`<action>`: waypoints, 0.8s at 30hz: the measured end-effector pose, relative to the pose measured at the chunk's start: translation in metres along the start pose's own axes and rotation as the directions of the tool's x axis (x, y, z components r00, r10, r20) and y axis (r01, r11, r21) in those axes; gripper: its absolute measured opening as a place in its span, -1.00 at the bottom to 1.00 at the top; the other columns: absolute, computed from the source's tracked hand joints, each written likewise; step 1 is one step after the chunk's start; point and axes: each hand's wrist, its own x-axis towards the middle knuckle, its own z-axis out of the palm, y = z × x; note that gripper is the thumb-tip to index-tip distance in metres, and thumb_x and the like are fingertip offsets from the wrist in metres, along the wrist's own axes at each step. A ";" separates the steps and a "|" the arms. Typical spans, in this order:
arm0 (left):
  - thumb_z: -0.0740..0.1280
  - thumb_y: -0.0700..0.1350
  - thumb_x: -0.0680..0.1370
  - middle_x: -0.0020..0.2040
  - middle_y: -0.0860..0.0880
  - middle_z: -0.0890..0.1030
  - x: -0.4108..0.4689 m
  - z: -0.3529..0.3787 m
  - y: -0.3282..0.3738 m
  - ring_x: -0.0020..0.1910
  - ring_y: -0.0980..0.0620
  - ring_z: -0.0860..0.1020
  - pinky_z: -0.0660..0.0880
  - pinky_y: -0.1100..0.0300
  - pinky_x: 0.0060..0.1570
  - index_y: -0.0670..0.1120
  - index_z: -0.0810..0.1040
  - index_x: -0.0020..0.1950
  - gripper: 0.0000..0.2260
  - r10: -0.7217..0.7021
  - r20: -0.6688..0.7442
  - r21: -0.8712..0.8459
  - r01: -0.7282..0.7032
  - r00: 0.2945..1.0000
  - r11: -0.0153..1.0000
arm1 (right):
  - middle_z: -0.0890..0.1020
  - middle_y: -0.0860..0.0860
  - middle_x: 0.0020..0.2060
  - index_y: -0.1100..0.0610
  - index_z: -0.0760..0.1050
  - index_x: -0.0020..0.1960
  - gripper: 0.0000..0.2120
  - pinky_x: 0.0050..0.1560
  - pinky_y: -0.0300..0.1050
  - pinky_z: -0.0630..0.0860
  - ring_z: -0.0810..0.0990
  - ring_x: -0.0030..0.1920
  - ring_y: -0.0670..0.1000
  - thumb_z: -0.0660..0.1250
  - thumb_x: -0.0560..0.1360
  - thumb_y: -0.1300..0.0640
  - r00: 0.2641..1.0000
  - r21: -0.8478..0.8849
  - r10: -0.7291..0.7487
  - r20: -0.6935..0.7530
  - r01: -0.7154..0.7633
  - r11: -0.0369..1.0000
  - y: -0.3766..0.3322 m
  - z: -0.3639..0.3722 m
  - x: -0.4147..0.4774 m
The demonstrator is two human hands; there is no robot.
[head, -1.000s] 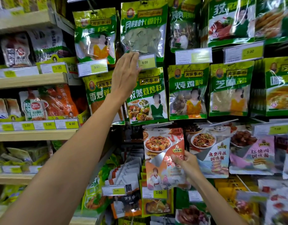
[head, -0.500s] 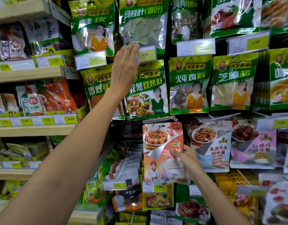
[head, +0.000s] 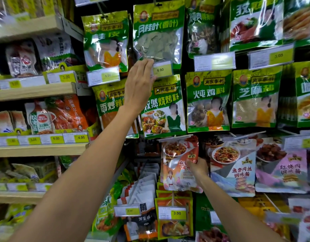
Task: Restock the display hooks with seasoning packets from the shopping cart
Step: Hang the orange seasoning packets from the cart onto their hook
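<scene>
The right hand gripped the orange seasoning packet by its side, its top at the hook under the green packets, while the left hand, fingers straight, pressed the 6.00 price tag, probably holding the upper row clear.

Pale wooden shelves beside a dark display wall

packets: glossy plastic film, glare streaks
shelves: pale matt wood look
price tags: paper under clear plastic
</scene>
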 end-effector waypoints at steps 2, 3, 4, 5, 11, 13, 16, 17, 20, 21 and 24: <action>0.21 -0.08 0.61 0.33 -0.21 0.44 -0.001 -0.001 0.001 0.35 -0.13 0.38 0.25 0.08 0.41 -0.27 0.32 0.41 -0.57 0.002 -0.002 -0.016 -0.002 1.000 1.000 | 0.63 0.19 -0.04 0.27 0.55 0.07 -0.81 0.04 0.05 0.51 0.59 0.04 0.23 0.34 0.52 0.17 1.000 -0.027 0.025 -0.007 -0.026 0.999 -0.001 0.004 0.005; 0.22 -0.09 0.61 0.33 -0.21 0.44 -0.001 -0.002 0.002 0.34 -0.13 0.39 0.25 0.08 0.41 -0.27 0.32 0.41 -0.57 0.004 -0.002 -0.024 -0.004 1.000 1.000 | 0.62 0.21 -0.03 0.29 0.54 0.10 -0.77 0.03 0.04 0.49 0.58 0.04 0.23 0.33 0.53 0.16 0.999 -0.045 0.033 -0.006 -0.034 0.998 0.000 0.005 0.005; 0.22 -0.09 0.61 0.33 -0.21 0.45 -0.001 -0.004 0.003 0.34 -0.13 0.39 0.24 0.09 0.41 -0.27 0.32 0.41 -0.58 0.005 -0.001 -0.034 -0.005 1.000 0.999 | 0.61 0.22 -0.04 0.31 0.53 0.09 -0.76 -0.01 0.00 0.46 0.57 0.04 0.23 0.31 0.55 0.13 0.999 -0.062 0.040 -0.004 -0.040 0.997 0.000 0.005 0.004; 0.21 -0.10 0.61 0.33 -0.21 0.44 -0.001 -0.005 0.004 0.35 -0.13 0.38 0.24 0.09 0.41 -0.27 0.32 0.41 -0.58 0.003 0.001 -0.042 -0.003 1.000 0.999 | 0.59 0.24 -0.05 0.32 0.52 0.06 -0.74 -0.05 -0.04 0.41 0.57 0.02 0.23 0.28 0.56 0.11 0.999 -0.088 0.050 -0.002 -0.050 0.995 0.001 0.005 0.001; 0.21 -0.18 0.60 0.30 -0.24 0.48 -0.024 -0.016 0.018 0.32 -0.16 0.43 0.30 0.02 0.39 -0.30 0.38 0.36 -0.64 -0.039 -0.064 -0.089 0.034 0.997 0.995 | 0.53 0.28 0.18 0.36 0.38 0.27 -0.69 0.08 -0.04 0.40 0.50 0.20 0.25 0.20 0.60 0.20 0.994 -0.271 -0.109 -0.026 0.098 0.958 -0.007 -0.011 -0.037; 0.21 -0.20 0.60 0.26 -0.24 0.50 -0.044 -0.018 0.031 0.29 -0.18 0.46 0.33 -0.01 0.37 -0.31 0.41 0.33 -0.67 -0.049 -0.066 -0.139 0.040 0.997 0.989 | 0.50 0.25 0.21 0.35 0.35 0.29 -0.70 0.13 -0.07 0.38 0.47 0.23 0.22 0.20 0.59 0.25 0.980 -0.258 -0.200 -0.003 0.193 0.947 -0.012 -0.018 -0.057; 0.22 -0.22 0.60 0.20 -0.25 0.55 -0.081 -0.022 0.060 0.23 -0.19 0.51 0.37 -0.01 0.31 -0.31 0.47 0.27 -0.72 -0.058 -0.048 -0.220 0.047 0.997 0.974 | 0.45 0.19 0.30 0.31 0.29 0.39 -0.63 0.23 -0.12 0.33 0.42 0.32 0.17 0.17 0.62 0.20 0.961 -0.245 -0.270 0.057 0.275 0.930 -0.011 -0.035 -0.086; 0.22 -0.22 0.60 0.17 -0.25 0.56 -0.095 -0.023 0.072 0.21 -0.19 0.52 0.39 -0.03 0.28 -0.31 0.49 0.25 -0.73 -0.056 -0.042 -0.248 0.044 0.998 0.968 | 0.45 0.16 0.31 0.29 0.29 0.41 -0.62 0.23 -0.15 0.33 0.42 0.32 0.13 0.17 0.63 0.18 0.957 -0.245 -0.283 0.063 0.290 0.925 -0.009 -0.045 -0.095; 0.18 -0.21 0.62 0.10 -0.22 0.59 -0.142 -0.028 0.121 0.14 -0.17 0.53 0.44 -0.02 0.21 -0.28 0.53 0.18 -0.77 -0.053 -0.004 -0.385 0.047 0.999 0.922 | 0.54 0.06 0.13 0.21 0.39 0.34 -0.67 0.00 -0.36 0.36 0.52 0.14 0.05 0.14 0.63 0.10 0.944 -0.260 -0.327 0.034 0.325 0.909 0.005 -0.090 -0.120; 0.18 -0.20 0.62 0.07 -0.21 0.60 -0.158 -0.030 0.142 0.11 -0.15 0.53 0.44 0.00 0.18 -0.28 0.55 0.15 -0.77 -0.062 0.024 -0.445 0.067 0.998 0.893 | 0.55 0.03 0.03 0.20 0.43 0.30 -0.70 -0.14 -0.42 0.34 0.54 0.04 0.03 0.15 0.63 0.09 0.942 -0.275 -0.336 0.010 0.326 0.905 0.013 -0.110 -0.129; 0.14 -0.18 0.63 0.01 -0.18 0.60 -0.212 -0.035 0.217 0.04 -0.09 0.51 0.39 0.11 0.07 -0.26 0.56 0.08 -0.76 -0.098 0.237 -0.623 0.228 0.967 0.748 | 0.60 0.12 -0.19 0.21 0.52 0.13 -0.76 -0.35 -0.26 0.35 0.53 -0.25 0.11 0.14 0.64 0.11 0.955 -0.350 -0.291 -0.057 0.254 0.902 0.050 -0.181 -0.158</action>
